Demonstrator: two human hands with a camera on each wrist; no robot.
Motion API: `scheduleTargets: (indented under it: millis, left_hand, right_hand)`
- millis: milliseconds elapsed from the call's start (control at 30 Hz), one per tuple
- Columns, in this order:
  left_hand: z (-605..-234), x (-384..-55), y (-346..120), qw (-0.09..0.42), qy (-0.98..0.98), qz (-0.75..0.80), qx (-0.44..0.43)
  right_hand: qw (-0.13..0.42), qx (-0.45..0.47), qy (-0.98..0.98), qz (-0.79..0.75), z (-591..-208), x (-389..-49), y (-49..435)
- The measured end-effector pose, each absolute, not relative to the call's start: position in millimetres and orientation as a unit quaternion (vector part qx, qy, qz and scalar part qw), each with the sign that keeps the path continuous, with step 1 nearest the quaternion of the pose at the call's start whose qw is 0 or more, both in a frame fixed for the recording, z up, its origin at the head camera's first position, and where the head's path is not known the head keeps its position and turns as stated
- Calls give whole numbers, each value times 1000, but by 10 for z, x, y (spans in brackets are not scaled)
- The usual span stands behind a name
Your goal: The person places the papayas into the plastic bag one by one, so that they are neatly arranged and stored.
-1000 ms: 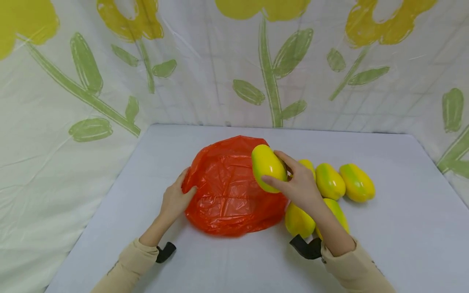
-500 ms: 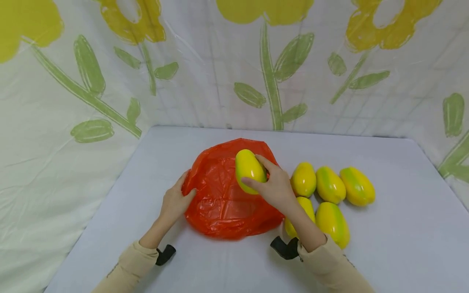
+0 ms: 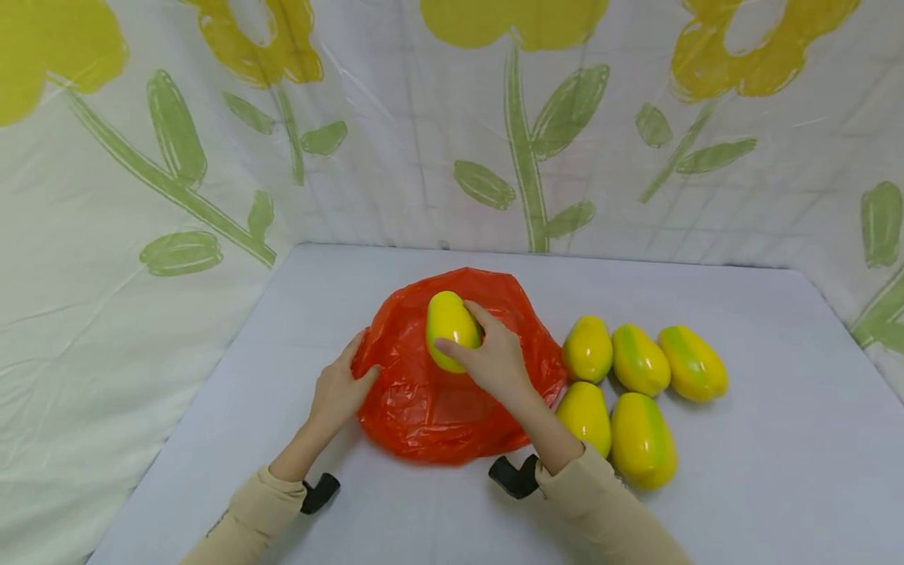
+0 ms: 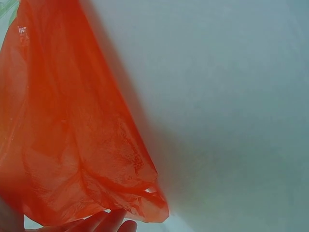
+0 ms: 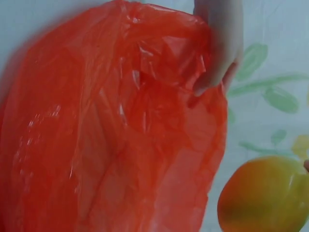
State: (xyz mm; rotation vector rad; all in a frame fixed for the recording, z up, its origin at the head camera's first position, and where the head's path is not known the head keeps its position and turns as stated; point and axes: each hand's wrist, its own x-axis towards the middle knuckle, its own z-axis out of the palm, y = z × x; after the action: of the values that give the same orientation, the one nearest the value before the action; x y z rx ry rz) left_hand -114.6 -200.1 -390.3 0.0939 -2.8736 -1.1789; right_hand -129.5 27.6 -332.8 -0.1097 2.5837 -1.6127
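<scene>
Left hand [image 3: 342,392] pinches the bag [image 3: 417,404] at its left rim. Right hand [image 3: 497,357] grips one fruit [image 3: 450,328] over its mouth, not yet released. Five loose fruits [image 3: 641,443] lie on the table [image 3: 784,439]; I see none bagged.

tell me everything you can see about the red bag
The bag is thin, glossy red plastic, creased and slightly see-through. It sits on the table with its mouth spread wide, facing up. The left hand grips its left rim, thumb inside. The right hand holds a fruit over the mouth. Five loose fruits lie to its right; whether its right edge touches them is hard to tell.
</scene>
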Motion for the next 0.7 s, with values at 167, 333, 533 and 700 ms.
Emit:
scheduleTargets:
  millis: [167,333,533,700]
  left_hand:
    - [-3898,-1167,-2002,20,-924,-381,29]
    - [-3893,-1181,-1991,18,-926,-376,30]
    - [-3894,-1180,-1987,23,-931,-362,31]
    - [-3899,-1185,-1976,25,-932,-360,29]
  right_hand:
    - [45,-20,828,-559,-3403,-1359,157]
    - [53,6,817,-574,-3503,-1406,52]
    - [58,22,812,-580,-3579,-1450,-32]
    - [63,21,817,-573,-3591,-1475,-79]
